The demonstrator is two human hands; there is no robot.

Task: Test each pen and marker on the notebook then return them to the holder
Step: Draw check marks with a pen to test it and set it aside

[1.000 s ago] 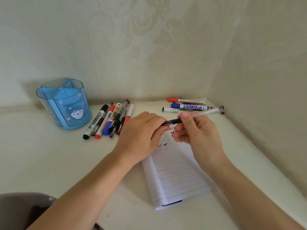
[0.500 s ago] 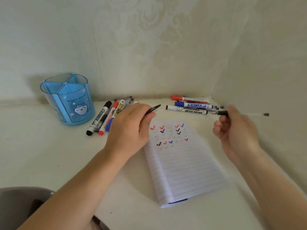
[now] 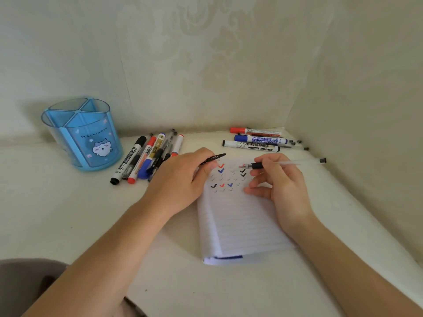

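Observation:
A lined notebook lies open on the white surface, its top rows filled with red, blue and black check marks. My right hand grips a clear-barrelled pen with its tip just above the upper part of the page. My left hand rests on the notebook's left edge and holds the black pen cap. The blue pen holder stands empty at the far left. A pile of pens and markers lies between the holder and my left hand. A second group of markers lies beyond the notebook.
Walls close the space behind and on the right, meeting in a corner just past the second marker group. A dark grey object shows at the bottom left edge.
The cap has come off the pen: my hands pulled apart, the left keeping the cap. My right hand then swung back left and lowered the pen tip over the page.

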